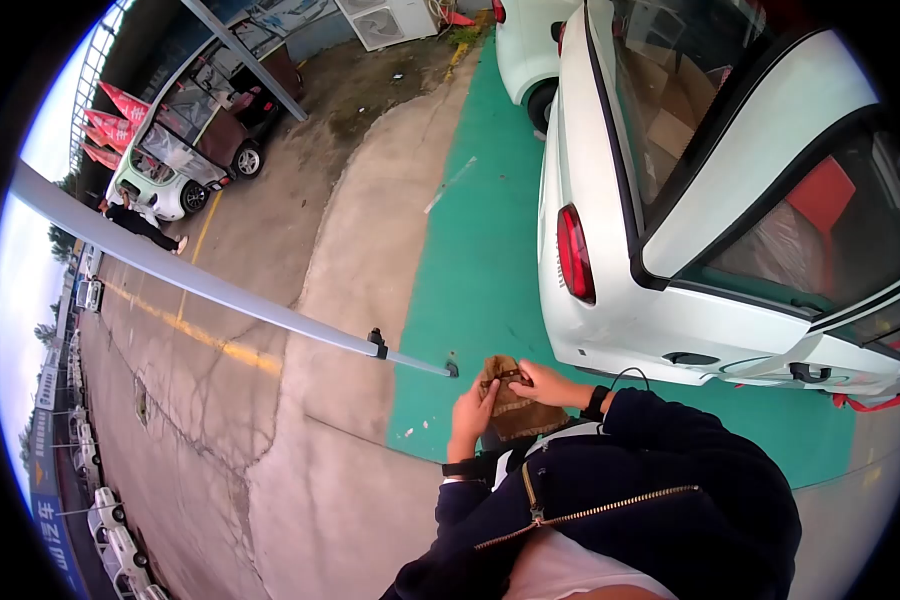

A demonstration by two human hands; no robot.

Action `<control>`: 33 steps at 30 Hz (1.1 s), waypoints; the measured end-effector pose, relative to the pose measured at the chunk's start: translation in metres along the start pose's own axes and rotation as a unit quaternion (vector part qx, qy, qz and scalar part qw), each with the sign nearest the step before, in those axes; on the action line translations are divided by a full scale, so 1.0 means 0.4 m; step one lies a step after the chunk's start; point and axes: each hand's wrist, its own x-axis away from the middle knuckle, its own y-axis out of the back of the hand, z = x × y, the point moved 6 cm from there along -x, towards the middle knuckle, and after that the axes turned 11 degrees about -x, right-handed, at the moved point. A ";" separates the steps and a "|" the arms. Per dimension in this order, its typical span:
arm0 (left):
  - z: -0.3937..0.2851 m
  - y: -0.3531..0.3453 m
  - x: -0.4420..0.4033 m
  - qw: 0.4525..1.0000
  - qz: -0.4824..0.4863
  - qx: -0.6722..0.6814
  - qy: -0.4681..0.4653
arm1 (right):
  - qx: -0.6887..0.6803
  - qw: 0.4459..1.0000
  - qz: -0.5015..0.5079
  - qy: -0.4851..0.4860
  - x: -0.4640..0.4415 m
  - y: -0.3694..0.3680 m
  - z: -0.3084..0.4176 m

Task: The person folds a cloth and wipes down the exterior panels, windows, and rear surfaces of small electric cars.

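A brown cloth piece [520, 418], creased and folded at its top, hangs in front of my dark jacket; its exact kind I cannot make out. My left hand [471, 413] is closed on its left side, the thumb pressed against the fabric. On the upper right edge, my right hand [548, 386] pinches the same cloth. A dark strap circles each wrist. Both hands are close together above the green painted ground [425, 400], beside the rear of a white car [590, 335].
A slanted grey pole [230, 278] crosses the view to the left of my hands. The white car's window shows boxes inside. Farther off stand a small cart-like vehicle [185, 165] with red flags [115, 120], a person [142, 222] and an air-conditioner unit [388, 20].
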 end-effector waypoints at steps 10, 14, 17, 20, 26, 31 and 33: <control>-0.678 0.173 0.004 0.919 0.069 0.115 -0.371 | 0.239 0.856 -0.342 0.306 0.329 0.388 0.461; -0.946 0.324 0.073 0.746 -0.204 0.126 -0.622 | 0.430 0.617 -0.486 0.445 0.410 0.513 0.623; -1.074 0.336 0.068 0.668 -0.319 0.156 -0.654 | 0.505 0.552 -0.524 0.407 0.354 0.622 0.676; -1.077 0.257 -0.001 0.639 -0.311 0.212 -0.671 | 0.498 0.526 -0.530 0.441 0.320 0.636 0.646; -1.052 0.162 -0.038 0.606 -0.355 0.222 -0.676 | 0.460 0.522 -0.538 0.476 0.321 0.608 0.586; -1.004 0.089 -0.069 0.614 -0.347 0.174 -0.688 | 0.469 0.556 -0.556 0.402 0.309 0.580 0.505; -0.978 0.057 -0.071 0.609 -0.353 0.149 -0.695 | 0.455 0.577 -0.562 0.380 0.306 0.570 0.459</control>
